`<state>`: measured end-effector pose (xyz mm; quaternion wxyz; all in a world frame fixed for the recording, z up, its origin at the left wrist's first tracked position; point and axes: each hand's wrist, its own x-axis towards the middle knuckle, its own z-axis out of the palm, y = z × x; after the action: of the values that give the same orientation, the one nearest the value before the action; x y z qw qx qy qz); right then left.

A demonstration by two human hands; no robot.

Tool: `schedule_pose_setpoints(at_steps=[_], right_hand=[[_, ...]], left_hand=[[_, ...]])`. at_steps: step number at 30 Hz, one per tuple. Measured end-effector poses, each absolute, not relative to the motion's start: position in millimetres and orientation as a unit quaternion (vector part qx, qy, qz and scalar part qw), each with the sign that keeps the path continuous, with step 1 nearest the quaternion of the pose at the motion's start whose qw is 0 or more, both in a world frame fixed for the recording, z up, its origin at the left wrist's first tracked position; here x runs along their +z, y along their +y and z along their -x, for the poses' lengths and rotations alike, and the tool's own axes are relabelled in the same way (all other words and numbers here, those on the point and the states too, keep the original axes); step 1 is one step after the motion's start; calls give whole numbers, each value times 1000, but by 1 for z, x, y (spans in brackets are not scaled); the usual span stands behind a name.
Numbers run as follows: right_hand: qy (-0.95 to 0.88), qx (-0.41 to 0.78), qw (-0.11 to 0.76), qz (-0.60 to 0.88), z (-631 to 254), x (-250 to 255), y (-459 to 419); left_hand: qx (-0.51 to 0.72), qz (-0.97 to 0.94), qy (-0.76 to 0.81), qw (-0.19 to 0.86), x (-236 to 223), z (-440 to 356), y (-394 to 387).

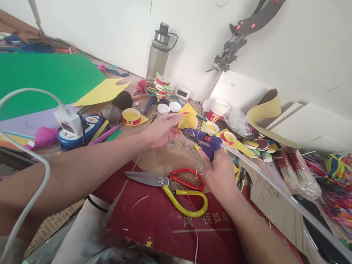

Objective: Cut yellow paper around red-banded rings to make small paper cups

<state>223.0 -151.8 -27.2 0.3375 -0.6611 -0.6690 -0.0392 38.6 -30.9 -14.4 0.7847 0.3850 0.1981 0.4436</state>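
My left hand [167,130] pinches a small paper cup piece [187,121] with yellow paper on it. A blue hot glue gun [203,140] is gripped in my right hand [219,170], its nozzle touching or very close to the yellow paper. From the back of the gun a long clear glue stick [268,172] runs off to the lower right. Below both hands lie large scissors [163,181] with one red and one yellow handle, blades pointing left. Similar red-banded cup rings [131,117] with yellow paper stand on either side.
A grey water bottle [158,54] stands against the wall, near a small digital clock [182,92]. Stacked paper cups [218,110] are behind the gun. At left, a white cable [44,166] loops over my forearm from a blue power strip [80,132]. Colourful pipe cleaners [346,195] fill the right.
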Motion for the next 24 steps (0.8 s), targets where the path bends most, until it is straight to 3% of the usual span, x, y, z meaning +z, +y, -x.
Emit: schedule_pose_setpoints(at_steps=[9,17,24], right_hand=[[-625,-21,439,645,-217,-20,-146],[-672,21,360,647,-228,-17,-149],[-635,-97,357,678,-242,-19,-146]], left_hand=[[381,-396,158,820,-17,-41,-38],[431,-395,209,784,-16,-37,-28],[412,-398,190,797,-16,-38,-32]])
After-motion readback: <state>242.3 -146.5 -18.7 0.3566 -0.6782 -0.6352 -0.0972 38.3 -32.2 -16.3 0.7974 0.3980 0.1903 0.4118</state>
